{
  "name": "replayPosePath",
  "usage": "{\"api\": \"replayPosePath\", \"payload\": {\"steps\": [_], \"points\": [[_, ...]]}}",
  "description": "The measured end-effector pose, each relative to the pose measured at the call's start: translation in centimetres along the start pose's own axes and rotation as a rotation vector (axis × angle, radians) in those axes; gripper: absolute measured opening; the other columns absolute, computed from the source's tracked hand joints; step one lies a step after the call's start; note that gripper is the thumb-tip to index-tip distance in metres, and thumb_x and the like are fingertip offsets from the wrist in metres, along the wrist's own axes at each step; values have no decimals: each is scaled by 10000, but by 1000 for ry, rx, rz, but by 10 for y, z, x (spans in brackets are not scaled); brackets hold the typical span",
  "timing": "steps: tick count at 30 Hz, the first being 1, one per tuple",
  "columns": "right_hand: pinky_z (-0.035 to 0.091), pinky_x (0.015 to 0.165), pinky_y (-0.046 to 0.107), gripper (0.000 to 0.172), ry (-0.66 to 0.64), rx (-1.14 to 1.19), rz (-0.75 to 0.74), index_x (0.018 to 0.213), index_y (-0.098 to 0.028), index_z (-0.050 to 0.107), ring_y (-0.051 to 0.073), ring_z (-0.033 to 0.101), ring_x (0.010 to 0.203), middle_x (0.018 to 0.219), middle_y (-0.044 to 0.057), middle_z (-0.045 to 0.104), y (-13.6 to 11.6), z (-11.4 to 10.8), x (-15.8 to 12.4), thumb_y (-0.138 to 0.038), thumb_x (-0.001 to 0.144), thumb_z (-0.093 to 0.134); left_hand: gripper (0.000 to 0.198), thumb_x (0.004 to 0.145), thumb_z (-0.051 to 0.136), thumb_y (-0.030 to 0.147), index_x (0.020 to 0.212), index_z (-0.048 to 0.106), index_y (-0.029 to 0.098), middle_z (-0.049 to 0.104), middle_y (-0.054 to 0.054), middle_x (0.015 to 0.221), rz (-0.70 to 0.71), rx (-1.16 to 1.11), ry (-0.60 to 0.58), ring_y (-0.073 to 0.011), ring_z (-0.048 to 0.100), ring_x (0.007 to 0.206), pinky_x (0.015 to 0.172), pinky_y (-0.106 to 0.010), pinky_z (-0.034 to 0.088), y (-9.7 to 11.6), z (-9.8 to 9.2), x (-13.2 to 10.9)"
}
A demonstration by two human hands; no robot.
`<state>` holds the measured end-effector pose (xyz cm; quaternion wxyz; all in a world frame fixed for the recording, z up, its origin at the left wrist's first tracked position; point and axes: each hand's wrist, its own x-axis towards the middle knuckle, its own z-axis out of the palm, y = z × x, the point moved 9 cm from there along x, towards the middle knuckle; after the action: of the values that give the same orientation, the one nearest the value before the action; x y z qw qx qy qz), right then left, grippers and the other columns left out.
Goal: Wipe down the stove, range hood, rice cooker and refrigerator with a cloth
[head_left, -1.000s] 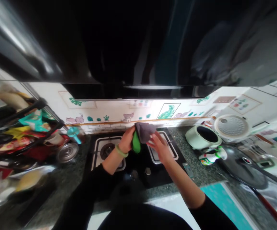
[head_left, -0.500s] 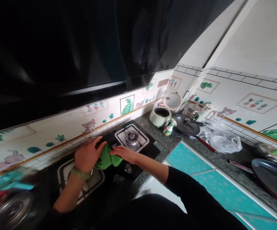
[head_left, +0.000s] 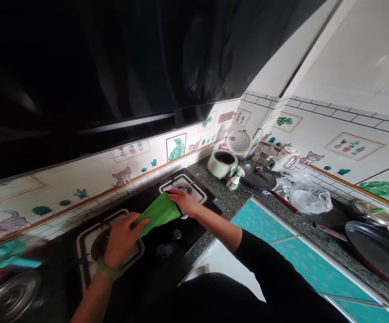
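A green cloth [head_left: 160, 214] with a dark edge is stretched between my two hands above the black gas stove [head_left: 150, 251]. My left hand [head_left: 122, 235] grips its left end, over the left burner, with the thumb on top of the fabric. At the cloth's upper right corner, my right hand [head_left: 184, 201] pinches the dark edge, in front of the right burner [head_left: 199, 190], which it partly covers. Two control knobs [head_left: 177, 234] show on the stove below the cloth.
A range hood [head_left: 113, 67] hangs low over the stove. To the right stand a rice cooker [head_left: 219, 166], a spray bottle [head_left: 235, 178], a lidded pan [head_left: 258, 176], plastic bags [head_left: 310, 197] and a frying pan [head_left: 379, 251]. A metal lid [head_left: 12, 296] lies at lower left.
The cloth was bunched between my hands and is now spread out flat. My right hand has moved up and to the right, while my left has shifted slightly down.
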<state>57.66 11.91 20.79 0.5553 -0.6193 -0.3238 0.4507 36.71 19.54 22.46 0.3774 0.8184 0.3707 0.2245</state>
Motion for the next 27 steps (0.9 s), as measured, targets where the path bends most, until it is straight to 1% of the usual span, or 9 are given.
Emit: {"api": "replayPosePath", "payload": {"steps": [3, 5, 7, 11, 15, 18, 21, 25, 27], "points": [[509, 1091, 441, 345, 87, -57, -151, 1110, -241, 692, 259, 680, 1175, 1112, 57, 755, -5, 2, -8, -454, 848, 759, 435, 808, 766, 655, 817, 773, 220, 777, -55, 957, -53, -234, -1, -257, 725, 897, 807, -327, 576, -4, -12, -10], [465, 1160, 439, 529, -28, -18, -293, 1287, -262, 661, 255, 629, 1311, 1338, 70, 703, -9, 30, -20, -519, 844, 791, 468, 788, 808, 656, 936, 808, 212, 786, -85, 1090, -114, -415, 19, -295, 735, 1011, 867, -358, 602, -6, -15, -16], [498, 1120, 421, 627, -224, 20, -336, 1353, -265, 651, 250, 655, 1257, 1344, 63, 701, -4, 70, -34, -586, 837, 802, 470, 784, 834, 634, 986, 809, 210, 765, -101, 1200, -119, -530, 117, -313, 726, 1102, 935, -391, 615, -7, -20, -22], [575, 915, 404, 603, -264, 145, -160, 1100, -203, 747, 236, 690, 925, 956, 32, 754, 21, 117, -44, -733, 816, 764, 444, 882, 769, 587, 1184, 788, 262, 612, -95, 1540, 54, -531, 377, -335, 544, 1476, 1233, -460, 473, -2, -22, -47], [566, 1044, 471, 632, -273, 360, -10, 1174, -238, 771, 306, 710, 1142, 1181, 68, 784, 35, 137, -48, -746, 798, 799, 661, 957, 665, 617, 1525, 586, 288, 577, -108, 1601, -3, -416, 626, -322, 460, 1565, 1317, -505, 369, -28, -18, -57], [524, 1143, 534, 660, -294, 360, 1, 1321, -288, 748, 334, 675, 1304, 1432, 100, 707, 43, 131, -46, -745, 845, 771, 635, 1069, 483, 577, 1619, 452, 262, 496, -120, 1670, -3, -257, 1026, -290, 359, 1627, 1359, -508, 288, -46, -70, -61], [500, 1184, 566, 653, -263, 327, 20, 1356, -317, 741, 354, 651, 1368, 1527, 118, 648, 68, 102, -41, -752, 869, 731, 590, 1117, 389, 519, 1630, 407, 229, 335, -118, 1763, 148, 48, 1334, -263, 147, 1695, 1396, -514, 191, -32, -159, -56], [522, 1188, 569, 722, -63, 302, 174, 1292, -296, 774, 393, 629, 1403, 1488, 128, 681, 127, 25, -34, -806, 785, 713, 566, 1144, 367, 399, 1558, 392, 15, 82, -237, 1803, 190, 389, 1304, -337, -65, 1698, 1375, -612, 50, -19, -275, 4], [548, 1165, 579, 745, 61, 292, 296, 1285, -339, 778, 407, 607, 1420, 1451, 110, 709, 161, -21, -37, -831, 732, 692, 515, 1152, 309, 313, 1468, 453, -66, 86, -288, 1785, 161, 433, 1166, -377, -102, 1685, 1341, -666, -19, -23, -304, 51]]}}
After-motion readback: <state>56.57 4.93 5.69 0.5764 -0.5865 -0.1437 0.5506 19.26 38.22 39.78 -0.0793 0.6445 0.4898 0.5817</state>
